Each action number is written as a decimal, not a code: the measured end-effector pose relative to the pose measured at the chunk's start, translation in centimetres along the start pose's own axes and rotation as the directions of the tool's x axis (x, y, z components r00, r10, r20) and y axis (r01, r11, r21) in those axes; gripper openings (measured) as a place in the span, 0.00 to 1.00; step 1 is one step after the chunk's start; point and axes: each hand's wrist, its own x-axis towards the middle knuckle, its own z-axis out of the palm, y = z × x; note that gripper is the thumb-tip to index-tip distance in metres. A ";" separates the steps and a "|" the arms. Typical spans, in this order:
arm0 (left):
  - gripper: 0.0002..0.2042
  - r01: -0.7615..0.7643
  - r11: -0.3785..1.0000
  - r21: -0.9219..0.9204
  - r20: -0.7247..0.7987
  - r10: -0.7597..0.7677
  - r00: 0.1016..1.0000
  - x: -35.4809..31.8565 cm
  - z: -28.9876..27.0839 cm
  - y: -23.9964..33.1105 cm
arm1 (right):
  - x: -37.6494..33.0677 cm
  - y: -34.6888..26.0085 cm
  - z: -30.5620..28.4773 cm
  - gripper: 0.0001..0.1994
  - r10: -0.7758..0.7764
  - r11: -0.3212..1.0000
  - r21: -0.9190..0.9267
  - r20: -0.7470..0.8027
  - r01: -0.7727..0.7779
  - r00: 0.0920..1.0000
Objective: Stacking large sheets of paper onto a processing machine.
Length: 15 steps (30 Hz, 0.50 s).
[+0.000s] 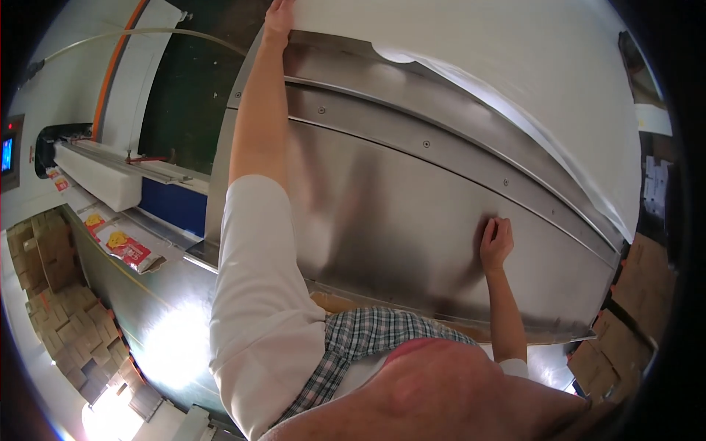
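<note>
You're in a white shirt [268,360], left sleeve [259,239] ending near the elbow, creased. Over it, a checked apron [379,325], dark green/black/white, matching strap [321,378] toward your left shoulder. Right sleeve [516,365]: only a white edge shows. Left hand [278,23], right hand [498,245] bare.

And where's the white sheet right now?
The white sheet spans the head view's upper right, beyond the bare steel panel, its left edge at the left hand.

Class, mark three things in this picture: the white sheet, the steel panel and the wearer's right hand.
White sheet [529,66]: head view, its broad surface.
Steel panel [404,213]: head view, its bare middle.
Right hand [498,244]: head view, middle of the hand.
</note>
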 end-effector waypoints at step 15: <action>0.15 0.037 0.980 0.195 0.151 -0.067 0.986 -3.2 -3.8 2.0 | -0.1 -0.3 0.8 0.03 -0.048 0.999 -0.001 -0.044 0.048 0.998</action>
